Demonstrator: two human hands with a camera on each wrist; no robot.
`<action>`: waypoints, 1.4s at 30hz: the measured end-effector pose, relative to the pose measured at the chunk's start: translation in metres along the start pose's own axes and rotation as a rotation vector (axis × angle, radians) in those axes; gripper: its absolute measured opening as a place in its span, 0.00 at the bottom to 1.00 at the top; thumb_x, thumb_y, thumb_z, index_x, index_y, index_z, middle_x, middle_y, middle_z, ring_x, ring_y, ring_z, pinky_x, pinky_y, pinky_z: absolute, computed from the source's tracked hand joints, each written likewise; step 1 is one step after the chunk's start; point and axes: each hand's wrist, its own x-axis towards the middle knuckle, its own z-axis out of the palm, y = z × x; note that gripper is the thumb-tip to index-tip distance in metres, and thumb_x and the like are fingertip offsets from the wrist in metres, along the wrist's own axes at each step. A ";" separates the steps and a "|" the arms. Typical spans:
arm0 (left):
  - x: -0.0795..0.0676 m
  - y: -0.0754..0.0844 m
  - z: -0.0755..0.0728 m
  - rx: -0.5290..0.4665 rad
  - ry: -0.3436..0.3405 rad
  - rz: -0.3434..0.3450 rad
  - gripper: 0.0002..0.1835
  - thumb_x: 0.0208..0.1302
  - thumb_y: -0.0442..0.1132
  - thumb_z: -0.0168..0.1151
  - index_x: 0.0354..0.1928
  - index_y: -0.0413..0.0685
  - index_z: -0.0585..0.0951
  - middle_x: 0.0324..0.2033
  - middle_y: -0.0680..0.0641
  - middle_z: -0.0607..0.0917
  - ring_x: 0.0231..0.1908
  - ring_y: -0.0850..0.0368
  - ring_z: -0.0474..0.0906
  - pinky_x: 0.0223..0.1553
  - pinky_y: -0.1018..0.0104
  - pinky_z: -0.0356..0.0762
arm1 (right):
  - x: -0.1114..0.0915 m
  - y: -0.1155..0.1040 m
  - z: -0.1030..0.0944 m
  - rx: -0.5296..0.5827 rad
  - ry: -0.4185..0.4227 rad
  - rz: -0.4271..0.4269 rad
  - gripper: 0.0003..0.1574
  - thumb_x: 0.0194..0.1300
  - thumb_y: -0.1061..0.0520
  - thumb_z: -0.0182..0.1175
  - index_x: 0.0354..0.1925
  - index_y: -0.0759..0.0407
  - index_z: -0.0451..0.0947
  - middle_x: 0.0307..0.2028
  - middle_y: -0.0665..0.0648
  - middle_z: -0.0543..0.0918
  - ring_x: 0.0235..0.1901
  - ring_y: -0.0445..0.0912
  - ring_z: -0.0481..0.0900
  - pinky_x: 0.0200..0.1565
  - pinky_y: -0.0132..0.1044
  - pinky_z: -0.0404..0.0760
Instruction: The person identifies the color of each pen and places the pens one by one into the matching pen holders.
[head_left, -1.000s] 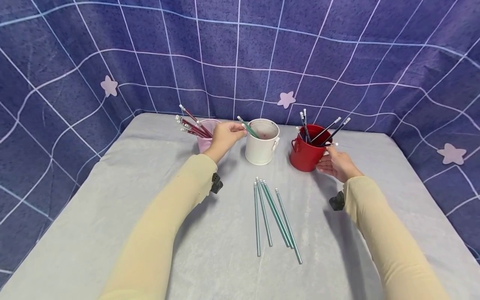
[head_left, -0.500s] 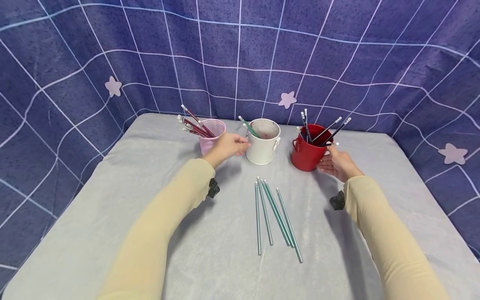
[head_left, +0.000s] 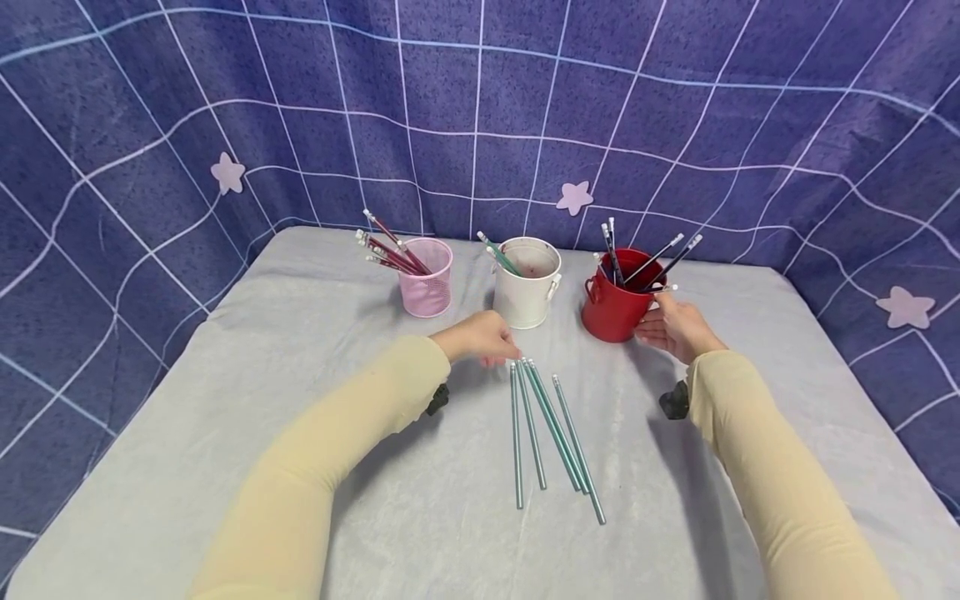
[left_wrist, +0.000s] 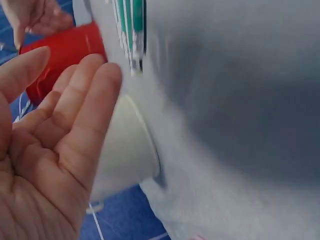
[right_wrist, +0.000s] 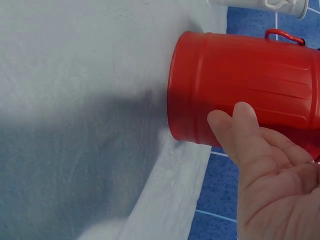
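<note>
My left hand hovers at the eraser ends of several green pencils lying on the table. The left wrist view shows its fingers extended and the palm bare, with white erasers just beyond the fingertips. My right hand is at the red bucket, its thumb up by the rim. In the right wrist view its loosely extended fingers lie against the bucket's side. Dark pencils lean in that bucket; one eraser juts over the rim beside the thumb.
A white bucket with a couple of green pencils stands at the back middle. Left of it is a pink mesh cup holding several dark red pencils. A blue grid-patterned curtain hangs behind the grey-covered table.
My left hand has let go of a green pencil in the white bucket and moved down toward the loose green pencils. The right hand has stayed at the red bucket.
</note>
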 end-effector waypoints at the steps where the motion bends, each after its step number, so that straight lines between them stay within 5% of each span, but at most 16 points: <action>1: 0.000 0.001 0.003 0.030 -0.027 -0.014 0.13 0.63 0.41 0.63 0.32 0.35 0.84 0.20 0.46 0.84 0.17 0.60 0.78 0.24 0.69 0.82 | 0.000 0.000 0.000 0.009 0.001 0.000 0.38 0.75 0.45 0.33 0.58 0.82 0.58 0.29 0.51 0.81 0.32 0.41 0.82 0.45 0.35 0.83; 7: -0.002 0.005 0.020 0.120 -0.183 -0.137 0.16 0.64 0.44 0.62 0.28 0.37 0.83 0.20 0.44 0.85 0.20 0.56 0.82 0.25 0.67 0.83 | -0.001 0.001 0.000 0.022 -0.006 -0.011 0.37 0.75 0.44 0.34 0.54 0.79 0.61 0.28 0.50 0.81 0.32 0.41 0.82 0.44 0.34 0.83; 14: 0.004 0.005 0.028 0.138 -0.256 -0.146 0.15 0.64 0.45 0.61 0.25 0.40 0.80 0.19 0.44 0.84 0.20 0.55 0.82 0.24 0.68 0.83 | 0.000 0.001 0.000 0.011 -0.003 -0.016 0.38 0.75 0.43 0.34 0.56 0.81 0.59 0.28 0.50 0.81 0.32 0.40 0.82 0.44 0.34 0.83; 29: 0.000 0.007 0.042 0.197 -0.151 -0.162 0.18 0.57 0.40 0.69 0.14 0.44 0.76 0.09 0.50 0.78 0.10 0.60 0.74 0.15 0.71 0.78 | 0.000 0.002 0.001 -0.002 0.004 -0.006 0.42 0.75 0.44 0.32 0.62 0.85 0.54 0.29 0.50 0.82 0.32 0.40 0.82 0.47 0.35 0.82; 37: -0.002 0.008 0.040 0.135 -0.136 -0.248 0.12 0.57 0.35 0.65 0.18 0.42 0.76 0.12 0.49 0.79 0.12 0.59 0.74 0.17 0.70 0.79 | 0.000 0.001 0.001 0.056 -0.008 -0.017 0.34 0.75 0.43 0.35 0.50 0.77 0.62 0.28 0.51 0.81 0.30 0.41 0.82 0.40 0.33 0.84; 42: -0.004 0.008 0.036 0.048 -0.135 -0.241 0.12 0.56 0.31 0.62 0.17 0.41 0.75 0.14 0.47 0.79 0.13 0.58 0.75 0.20 0.69 0.81 | -0.001 0.000 0.002 0.058 -0.003 -0.023 0.34 0.75 0.44 0.34 0.52 0.77 0.60 0.27 0.52 0.80 0.30 0.42 0.82 0.40 0.33 0.84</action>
